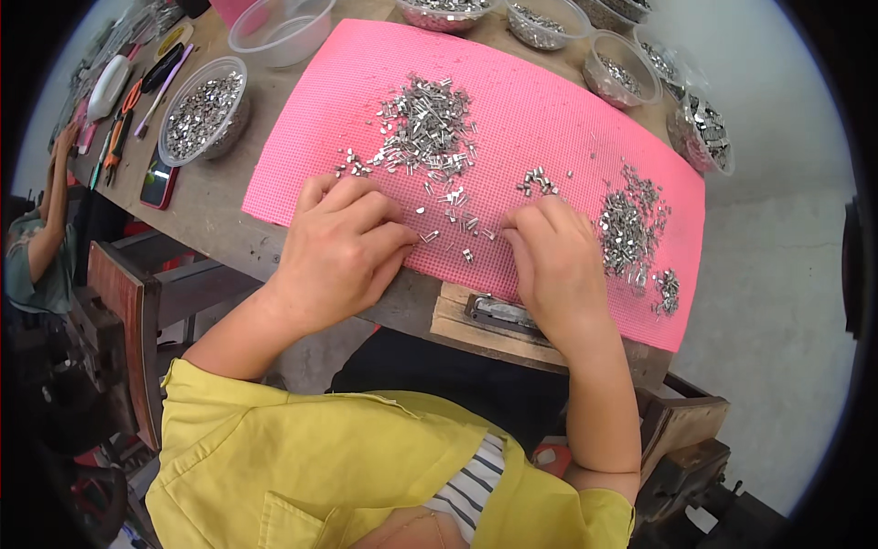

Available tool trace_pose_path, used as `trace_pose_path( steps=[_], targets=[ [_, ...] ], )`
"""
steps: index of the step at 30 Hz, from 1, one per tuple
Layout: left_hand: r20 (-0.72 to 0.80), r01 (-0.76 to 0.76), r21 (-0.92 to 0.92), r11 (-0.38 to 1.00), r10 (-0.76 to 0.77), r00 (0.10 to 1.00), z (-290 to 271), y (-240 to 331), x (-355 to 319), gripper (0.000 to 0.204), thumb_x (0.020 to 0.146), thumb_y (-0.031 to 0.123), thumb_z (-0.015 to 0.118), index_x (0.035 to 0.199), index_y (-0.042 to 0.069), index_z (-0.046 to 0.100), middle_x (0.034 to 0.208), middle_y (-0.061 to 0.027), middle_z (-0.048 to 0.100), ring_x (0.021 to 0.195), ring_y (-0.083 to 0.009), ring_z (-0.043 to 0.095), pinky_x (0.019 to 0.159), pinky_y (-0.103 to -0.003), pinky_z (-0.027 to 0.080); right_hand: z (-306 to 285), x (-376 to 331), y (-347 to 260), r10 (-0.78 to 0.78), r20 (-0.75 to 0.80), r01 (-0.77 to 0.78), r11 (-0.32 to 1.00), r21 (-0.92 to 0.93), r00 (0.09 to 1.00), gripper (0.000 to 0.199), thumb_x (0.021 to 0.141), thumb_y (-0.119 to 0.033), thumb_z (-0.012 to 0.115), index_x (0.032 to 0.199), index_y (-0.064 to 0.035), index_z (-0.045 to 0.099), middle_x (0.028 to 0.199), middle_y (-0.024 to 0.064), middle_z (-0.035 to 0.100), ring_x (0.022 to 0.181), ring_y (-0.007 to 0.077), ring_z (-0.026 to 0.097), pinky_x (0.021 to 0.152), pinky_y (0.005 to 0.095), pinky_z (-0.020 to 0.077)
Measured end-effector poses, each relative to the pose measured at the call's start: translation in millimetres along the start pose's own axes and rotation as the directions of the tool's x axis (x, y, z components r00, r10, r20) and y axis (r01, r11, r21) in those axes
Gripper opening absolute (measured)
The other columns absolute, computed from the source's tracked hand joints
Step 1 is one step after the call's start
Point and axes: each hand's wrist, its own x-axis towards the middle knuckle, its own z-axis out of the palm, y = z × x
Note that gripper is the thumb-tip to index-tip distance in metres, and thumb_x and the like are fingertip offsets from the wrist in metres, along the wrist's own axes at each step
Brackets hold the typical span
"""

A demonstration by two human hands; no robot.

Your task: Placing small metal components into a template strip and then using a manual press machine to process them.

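Well, left hand point(346, 240), right hand point(560, 261) pinched, can't tell on what; big pile point(425, 126) beyond left probably undone, smaller pile point(627, 229) outside right maybe done.

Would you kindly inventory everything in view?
Mat: one, pink, on table
Table: one, brownish, under mat
Metal pieces: uncountable, silver, on mat, in tubs
Filled tubs: at least seven, clear, around mat
Unfilled tub: one, clear, at mat's far left corner
Phone: one, black and red, left of mat
Hand tool: one, orange and black, left of phone
Slim tool: one, purple, beyond phone
Wooden block: one, tan, near table edge
Clutter: uncountable, mixed colours, around the edges
Other person: one, green sleeve, left edge
Own shirt: one, yellow, bottom
Left hand: one, bare, mat's near edge
Right hand: one, bare, same edge
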Motion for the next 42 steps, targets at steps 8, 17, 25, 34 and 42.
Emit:
trace_pose_path(
  steps=[8,17,25,34,42],
  targets=[
    [-0.002,0.037,-0.032,0.999,-0.037,0.999,3,8,4,0.017,0.078,0.010,0.077,0.091,0.012,0.066,0.090,-0.0020,0.063,0.090,-0.0235,0.060,0.083,-0.040,0.040,-32,-54,-16,0.190,-0.009,-0.182,0.952,0.246,0.982,0.014,0.087,0.003,0.069,0.099,-0.0032,0.067,0.098,0.0131,0.062,0.090,0.0347,0.062,0.080,0.0438,0.0485],
    [-0.050,-0.047,-0.408,0.912,0.029,0.998,35,69,11,0.020,0.077,0.002,0.073,0.095,0.009,0.066,0.098,-0.0062,0.068,0.086,-0.0265,0.062,0.081,-0.039,0.040,-19,-88,-19,0.149,-0.151,-0.117,0.973,0.200,0.977,0.016,0.081,0.001,0.075,0.095,-0.0032,0.069,0.097,0.0088,0.069,0.087,0.0289,0.064,0.081,0.0398,0.0459],
    [-0.079,-0.052,-0.370,0.927,0.024,0.997,48,82,10,0.019,0.074,0.005,0.077,0.090,0.010,0.068,0.096,-0.0039,0.069,0.082,-0.0226,0.063,0.077,-0.038,0.040,-13,-89,-15,0.110,-0.166,-0.082,0.982,0.169,0.980,0.018,0.081,0.001,0.075,0.097,-0.0039,0.068,0.097,0.0084,0.068,0.087,0.0287,0.064,0.080,0.0398,0.0463],
    [-0.106,-0.082,-0.241,0.967,0.058,0.993,49,85,10,0.022,0.071,0.006,0.077,0.090,0.010,0.068,0.093,-0.0028,0.069,0.078,-0.0213,0.063,0.073,-0.037,0.041,-12,-86,-17,0.033,-0.183,-0.020,0.997,0.074,0.982,0.019,0.079,0.000,0.076,0.097,-0.0033,0.070,0.098,0.0084,0.069,0.085,0.0274,0.066,0.077,0.0398,0.0460],
    [-0.050,-0.110,-0.145,0.983,0.103,0.993,45,88,12,0.024,0.070,0.008,0.078,0.092,0.011,0.069,0.094,-0.0026,0.068,0.079,-0.0207,0.064,0.074,-0.037,0.042,-20,-93,-5,0.057,-0.213,-0.028,0.990,0.138,0.975,0.032,0.079,-0.002,0.077,0.111,-0.0025,0.074,0.109,0.0083,0.072,0.088,0.0240,0.068,0.082,0.0391,0.0460]
  ],
)
